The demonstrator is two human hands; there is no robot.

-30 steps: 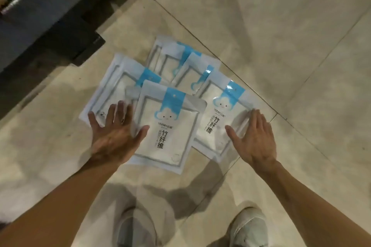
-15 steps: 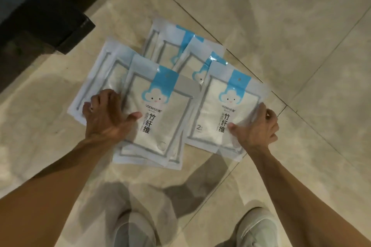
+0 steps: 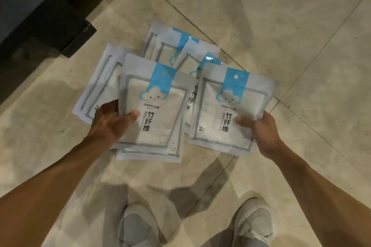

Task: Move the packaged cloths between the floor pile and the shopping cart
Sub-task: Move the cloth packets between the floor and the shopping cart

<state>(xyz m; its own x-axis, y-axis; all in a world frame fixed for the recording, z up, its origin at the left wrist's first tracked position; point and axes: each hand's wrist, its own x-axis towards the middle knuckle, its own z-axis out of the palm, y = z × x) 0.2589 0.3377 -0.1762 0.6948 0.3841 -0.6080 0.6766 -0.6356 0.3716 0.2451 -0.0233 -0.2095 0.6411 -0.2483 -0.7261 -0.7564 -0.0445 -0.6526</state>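
Looking down through the head camera, I see two bare arms reaching toward a loose pile of flat, clear plastic packets of white cloth (image 3: 160, 50), each with a sky-blue header strip and a smiling cloud printed on it. The pile lies on a beige tiled floor (image 3: 281, 16), and I take it as my landmark.

At the pile's near left edge, the left hand (image 3: 112, 122) grips one packet, the left-hand packet (image 3: 154, 106), by its lower left corner: the thumb presses on the printed front and the fingers are curled out of sight behind it. At the pile's near right edge, the right hand (image 3: 263, 128) holds a second one, the right-hand packet (image 3: 230, 110), by its lower right corner in the same way, thumb on top. Both packets appear raised off the pile, tilted toward the camera, while at least four more lie overlapped beneath and beyond them.

I judge this to be the pick-up step, floor to cart. No shopping cart shows in this view, so the next move calls for turning to find it and carrying both packets across without the slick plastic slipping.

Beyond the pile to the left stands a dark block-shaped base (image 3: 66, 32). Nearer than the pile, two pale grey shoes (image 3: 138, 226) point toward it.
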